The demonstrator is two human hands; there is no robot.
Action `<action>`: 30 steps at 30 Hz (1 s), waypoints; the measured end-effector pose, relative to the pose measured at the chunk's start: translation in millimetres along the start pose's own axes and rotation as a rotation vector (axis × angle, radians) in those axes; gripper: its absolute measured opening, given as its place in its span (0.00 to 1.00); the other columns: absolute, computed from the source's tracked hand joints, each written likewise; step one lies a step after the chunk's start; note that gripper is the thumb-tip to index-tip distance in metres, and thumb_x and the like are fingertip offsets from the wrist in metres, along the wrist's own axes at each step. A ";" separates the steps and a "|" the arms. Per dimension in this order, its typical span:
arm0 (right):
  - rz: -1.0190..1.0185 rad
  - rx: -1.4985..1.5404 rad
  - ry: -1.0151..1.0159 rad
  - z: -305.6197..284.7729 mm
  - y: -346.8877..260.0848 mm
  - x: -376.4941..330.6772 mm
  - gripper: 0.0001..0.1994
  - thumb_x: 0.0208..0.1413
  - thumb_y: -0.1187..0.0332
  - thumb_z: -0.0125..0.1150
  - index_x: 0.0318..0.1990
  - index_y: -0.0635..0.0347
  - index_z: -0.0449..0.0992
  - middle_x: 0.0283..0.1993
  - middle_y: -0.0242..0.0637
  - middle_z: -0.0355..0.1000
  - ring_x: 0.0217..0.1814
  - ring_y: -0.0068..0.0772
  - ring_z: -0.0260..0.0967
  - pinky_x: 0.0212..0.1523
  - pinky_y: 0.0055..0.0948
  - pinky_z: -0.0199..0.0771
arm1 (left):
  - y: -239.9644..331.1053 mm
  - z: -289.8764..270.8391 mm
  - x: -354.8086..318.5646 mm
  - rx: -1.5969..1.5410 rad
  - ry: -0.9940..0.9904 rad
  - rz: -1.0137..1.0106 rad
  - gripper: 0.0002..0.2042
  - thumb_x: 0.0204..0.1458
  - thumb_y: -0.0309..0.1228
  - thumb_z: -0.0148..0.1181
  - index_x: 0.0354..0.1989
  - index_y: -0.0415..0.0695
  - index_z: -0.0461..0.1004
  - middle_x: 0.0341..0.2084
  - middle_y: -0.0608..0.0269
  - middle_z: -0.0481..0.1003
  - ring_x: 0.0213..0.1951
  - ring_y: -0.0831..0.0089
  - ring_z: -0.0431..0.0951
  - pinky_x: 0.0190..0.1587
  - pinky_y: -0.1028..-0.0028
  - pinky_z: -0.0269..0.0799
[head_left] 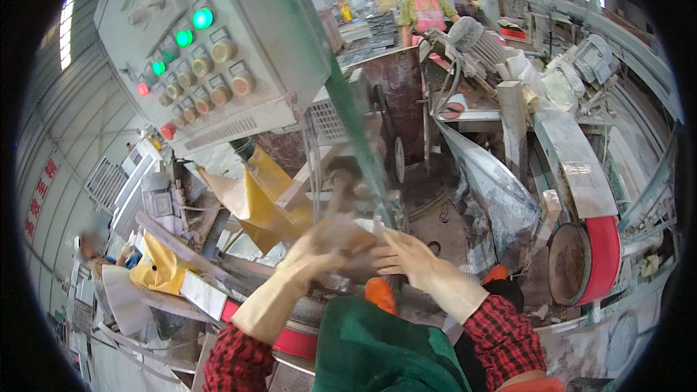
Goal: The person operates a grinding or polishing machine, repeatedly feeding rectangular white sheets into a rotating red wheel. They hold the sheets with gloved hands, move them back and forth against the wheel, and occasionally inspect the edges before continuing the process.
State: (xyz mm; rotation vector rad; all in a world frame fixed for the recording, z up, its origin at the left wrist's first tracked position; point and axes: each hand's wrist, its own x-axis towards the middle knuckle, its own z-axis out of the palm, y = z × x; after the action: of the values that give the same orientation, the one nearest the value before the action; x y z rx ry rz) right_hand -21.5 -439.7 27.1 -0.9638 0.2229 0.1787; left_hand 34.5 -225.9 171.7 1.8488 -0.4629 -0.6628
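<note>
Cream rubber gloves cover both my hands, which are held near each other in front of my green apron (385, 348). My left hand (314, 252) is smeared by motion, so its grip does not show. A blurred brownish patch lies at its fingertips, too indistinct to name. To its right, my right hand (408, 255) has its fingers stretched toward the left one, with nothing I can make out in them. Beyond the hands, a yellow sheet (265, 199) hangs below a grey control box (218, 51) with lit green and red buttons.
A belt machine with a red band (601, 261) stands at the right; another red belt (294, 341) runs below my left forearm. A green post (356, 138) slants down ahead. Behind it is a dark panel (392, 94). A co-worker in a pink apron (430, 14) stands far off.
</note>
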 end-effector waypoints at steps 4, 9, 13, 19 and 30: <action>-0.273 0.221 0.163 14.6 -8.0 21.5 0.24 0.69 0.67 0.56 0.70 0.57 0.63 0.61 0.44 0.74 0.58 0.43 0.76 0.55 0.41 0.81 | -10.9 53.1 94.8 0.810 -0.135 0.490 0.45 0.38 0.37 0.77 0.69 0.41 0.63 0.66 0.42 0.67 0.67 0.46 0.67 0.68 0.59 0.66; -0.576 0.160 0.480 -49.9 -39.7 10.2 0.25 0.62 0.80 0.53 0.68 0.57 0.65 0.62 0.42 0.73 0.61 0.41 0.74 0.62 0.40 0.77 | -5.9 78.3 131.1 0.683 -0.180 0.677 0.45 0.38 0.42 0.80 0.67 0.41 0.66 0.65 0.41 0.66 0.68 0.46 0.65 0.70 0.59 0.63; -0.834 0.141 0.820 -192.9 -46.5 -26.2 0.32 0.60 0.81 0.56 0.73 0.59 0.58 0.67 0.42 0.68 0.65 0.39 0.69 0.66 0.40 0.70 | -38.6 23.0 101.7 0.738 0.059 0.383 0.30 0.54 0.38 0.70 0.65 0.43 0.70 0.58 0.48 0.73 0.58 0.52 0.76 0.63 0.58 0.69; -0.915 -0.156 1.488 -325.8 -69.4 -148.9 0.38 0.55 0.79 0.61 0.74 0.57 0.56 0.63 0.42 0.69 0.60 0.37 0.70 0.56 0.35 0.74 | -330.1 -296.9 -31.5 0.943 0.716 -0.085 0.32 0.66 0.49 0.53 0.73 0.43 0.62 0.72 0.44 0.61 0.71 0.49 0.62 0.72 0.56 0.55; -0.895 -0.006 1.611 -408.1 -70.3 -221.3 0.25 0.53 0.84 0.59 0.59 0.53 0.67 0.49 0.34 0.73 0.48 0.35 0.72 0.44 0.35 0.75 | -444.2 -308.9 -118.3 1.673 0.881 0.079 0.35 0.59 0.62 0.57 0.66 0.48 0.71 0.63 0.42 0.70 0.65 0.45 0.67 0.67 0.49 0.63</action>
State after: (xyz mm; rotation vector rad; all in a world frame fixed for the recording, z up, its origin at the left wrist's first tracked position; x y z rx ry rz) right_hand -261.2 -828.2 -83.0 -0.9304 1.2056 -1.4794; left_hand 142.7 225.2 -130.9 3.2804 -0.4853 1.0099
